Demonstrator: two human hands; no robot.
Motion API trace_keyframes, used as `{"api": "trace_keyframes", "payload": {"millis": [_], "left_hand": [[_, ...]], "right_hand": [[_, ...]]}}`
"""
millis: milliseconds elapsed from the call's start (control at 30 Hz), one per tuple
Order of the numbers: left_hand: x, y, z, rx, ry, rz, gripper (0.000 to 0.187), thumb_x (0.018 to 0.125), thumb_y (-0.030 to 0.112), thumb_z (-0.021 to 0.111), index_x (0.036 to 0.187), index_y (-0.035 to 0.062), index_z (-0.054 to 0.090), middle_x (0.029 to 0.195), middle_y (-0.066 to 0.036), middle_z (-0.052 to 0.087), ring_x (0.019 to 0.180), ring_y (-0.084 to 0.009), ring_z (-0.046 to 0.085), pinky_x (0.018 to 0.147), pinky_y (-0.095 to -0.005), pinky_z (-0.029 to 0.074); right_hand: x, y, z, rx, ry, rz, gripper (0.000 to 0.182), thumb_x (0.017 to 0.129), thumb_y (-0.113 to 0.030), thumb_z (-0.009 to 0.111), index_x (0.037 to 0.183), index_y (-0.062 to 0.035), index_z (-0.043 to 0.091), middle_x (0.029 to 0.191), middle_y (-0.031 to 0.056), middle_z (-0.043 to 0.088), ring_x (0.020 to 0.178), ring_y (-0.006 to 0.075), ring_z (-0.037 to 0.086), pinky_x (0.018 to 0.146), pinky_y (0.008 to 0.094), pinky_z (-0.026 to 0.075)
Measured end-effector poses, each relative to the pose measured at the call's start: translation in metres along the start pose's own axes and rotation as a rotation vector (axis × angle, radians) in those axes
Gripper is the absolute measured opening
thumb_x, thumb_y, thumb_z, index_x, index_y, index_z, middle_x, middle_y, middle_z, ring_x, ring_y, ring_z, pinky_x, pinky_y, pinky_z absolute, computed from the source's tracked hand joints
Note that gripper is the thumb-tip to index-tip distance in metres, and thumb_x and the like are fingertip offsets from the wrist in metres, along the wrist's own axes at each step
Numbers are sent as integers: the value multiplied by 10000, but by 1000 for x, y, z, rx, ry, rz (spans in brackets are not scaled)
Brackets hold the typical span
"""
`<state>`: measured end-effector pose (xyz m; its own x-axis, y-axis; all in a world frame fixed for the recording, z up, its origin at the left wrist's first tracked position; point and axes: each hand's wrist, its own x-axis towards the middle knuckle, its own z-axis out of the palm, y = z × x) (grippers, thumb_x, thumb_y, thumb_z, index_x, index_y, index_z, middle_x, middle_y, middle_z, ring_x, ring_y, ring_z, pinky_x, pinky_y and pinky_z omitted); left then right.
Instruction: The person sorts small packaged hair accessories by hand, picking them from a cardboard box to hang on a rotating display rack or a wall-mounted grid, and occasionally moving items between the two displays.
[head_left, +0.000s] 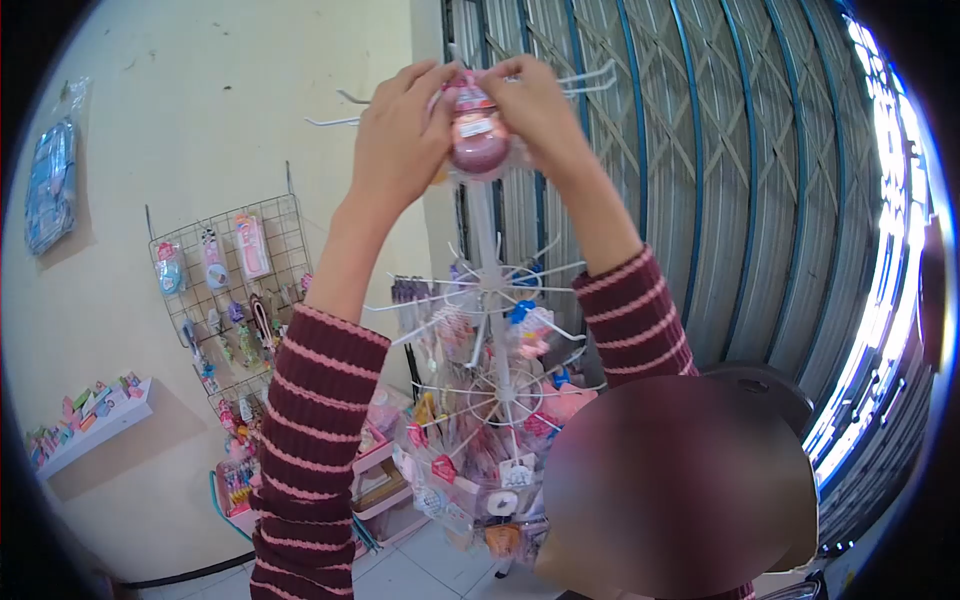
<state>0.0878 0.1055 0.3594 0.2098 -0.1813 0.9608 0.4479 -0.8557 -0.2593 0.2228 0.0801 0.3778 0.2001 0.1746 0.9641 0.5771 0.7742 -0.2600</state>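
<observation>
Both of my hands are raised to the top tier of a white wire display stand. Between them hangs a packaged pink item with a rounded bottom and a white label. My left hand pinches the upper left of its packaging, and my right hand pinches the upper right. The fingertips meet close to the top of the package, near the hooks. What the item is inside its wrapping I cannot tell.
Lower tiers hold several bagged trinkets. A wire grid with small goods hangs on the left wall, above a white shelf. Behind the stand runs a folding metal shutter. A large blurred shape fills the lower right.
</observation>
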Motion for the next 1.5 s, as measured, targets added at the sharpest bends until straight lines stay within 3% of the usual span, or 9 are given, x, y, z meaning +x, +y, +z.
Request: {"api": "trace_keyframes", "payload": {"millis": [300, 467, 567, 633, 767, 900, 1033, 1167, 1500], "left_hand": [[-84, 84, 29, -147, 271, -265, 378, 811, 186, 390, 1131, -15, 402, 1110, -143, 455, 1046, -264, 419, 862, -348, 319], [-190, 188, 46, -865, 442, -347, 177, 793, 178, 390, 827, 5, 409, 816, -123, 460, 732, -286, 473, 674, -368, 401], [-216, 265, 102, -787, 416, -611, 164, 791, 184, 413, 743, 36, 363, 708, -83, 396, 663, -220, 437, 596, -324, 398], [-237, 286, 155, -640, 201, -384, 149, 805, 161, 424, 801, 14, 400, 772, -105, 428, 662, -214, 459, 596, -299, 401], [-256, 337, 246, -1136, -660, -908, 147, 799, 108, 424, 894, 6, 471, 764, -96, 527, 659, -197, 523, 637, -276, 417], [-369, 347, 320, -713, -1527, -499, 212, 765, 176, 443, 913, 39, 510, 681, -167, 534, 719, -235, 557, 628, -323, 430], [-463, 352, 342, -664, -1950, -1156, 285, 742, 254, 461, 957, 77, 519, 827, -121, 549, 788, -247, 544, 672, -405, 427], [-513, 373, 332, -824, -1598, -2167, 333, 723, 268, 532, 1014, 128, 449, 978, -43, 444, 866, -247, 470, 706, -424, 420], [-589, 402, 341, -727, -921, -2757, 229, 724, 258, 554, 860, 115, 438, 836, -64, 434, 756, -234, 439, 592, -376, 415]], "right_hand": [[-110, 28, -134, -93, -67, -131, 244, 757, -131, 511, 956, -9, 441, 778, 167, 585, 733, 275, 584, 632, 332, 444], [-216, 34, -302, -173, -653, 480, 287, 767, -137, 517, 1019, -16, 451, 848, 122, 588, 797, 206, 579, 686, 282, 445], [-274, 45, -378, -153, -946, 758, 286, 768, -113, 514, 1029, -5, 472, 893, 114, 579, 830, 174, 567, 730, 268, 436], [-302, 59, -408, -153, -1023, 898, 273, 766, -107, 512, 1019, -8, 487, 899, 114, 576, 833, 172, 564, 734, 269, 434], [-355, 100, -445, -228, -820, 1009, 237, 773, -191, 501, 934, -24, 547, 847, 109, 592, 794, 216, 571, 712, 292, 435], [-432, 165, -458, -169, -610, 1144, 197, 756, -158, 500, 877, -19, 569, 873, 118, 587, 811, 213, 558, 722, 297, 424], [-574, 221, -444, -92, -403, 1372, 170, 729, -70, 498, 879, -30, 566, 833, 90, 590, 807, 174, 543, 730, 277, 412], [-638, 212, -420, -365, -426, 1337, 201, 655, -11, 451, 824, -23, 557, 888, 182, 551, 889, 333, 502, 777, 346, 395], [-666, 242, -383, -547, -490, 1459, 321, 655, -33, 463, 971, -26, 518, 1197, 211, 329, 984, 361, 437, 823, 378, 380]]}}
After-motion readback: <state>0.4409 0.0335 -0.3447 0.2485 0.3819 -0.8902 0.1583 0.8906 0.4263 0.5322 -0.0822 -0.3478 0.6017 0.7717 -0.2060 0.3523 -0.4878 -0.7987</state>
